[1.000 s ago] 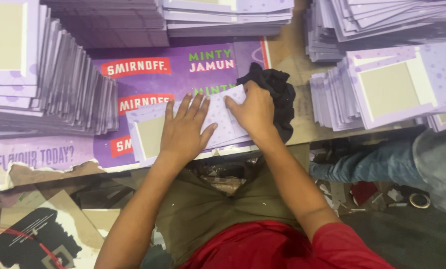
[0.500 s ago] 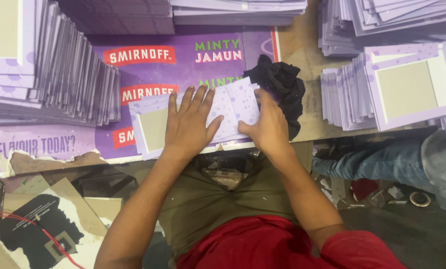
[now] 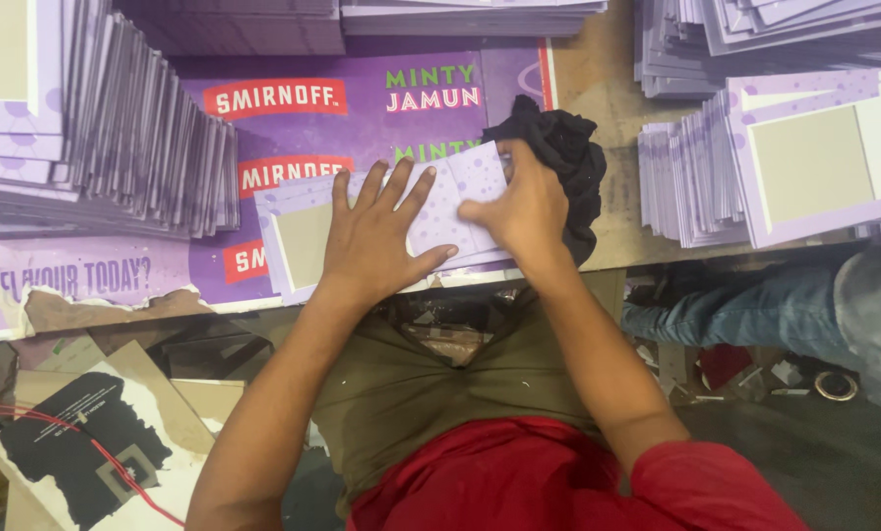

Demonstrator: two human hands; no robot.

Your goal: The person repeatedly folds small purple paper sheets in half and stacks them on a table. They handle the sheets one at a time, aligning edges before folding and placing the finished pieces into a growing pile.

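2 hands are at work on 1 light purple card (image 3: 460, 197) that lies flat on a big purple printed sheet (image 3: 293, 138) at the near edge of the table (image 3: 607, 226).

The card is pale purple w/ small darker dots. It has 1 plain grey-tan square (image 3: 301, 246) on its left part, w/ a white rim. A fold line runs across the right part.

The left hand (image 3: 376, 241) lies flat on the middle of the card - all 5 fingers spread apart & pressing down. The right hand (image 3: 524, 206) is on the card's right end. Its fingers are bent & close together, w/ the thumb on top & the tips curled over the far right edge. It looks like a pinch on that flap, but how tight I can't tell.

1 black cloth (image 3: 568, 157) sits bunched up just right of the card, touching the right hand.

Stacks of the same purple cards stand around - 1 long leaning row far left (image 3: 135, 138), 1 pile at the far middle (image 3: 460, 15), 1 pile far right (image 3: 775, 34) & 1 row at the right (image 3: 696, 177). Too many cards to count.

Near right, below the table edge, is 1 leg in blue jeans (image 3: 745, 315) of some other person.
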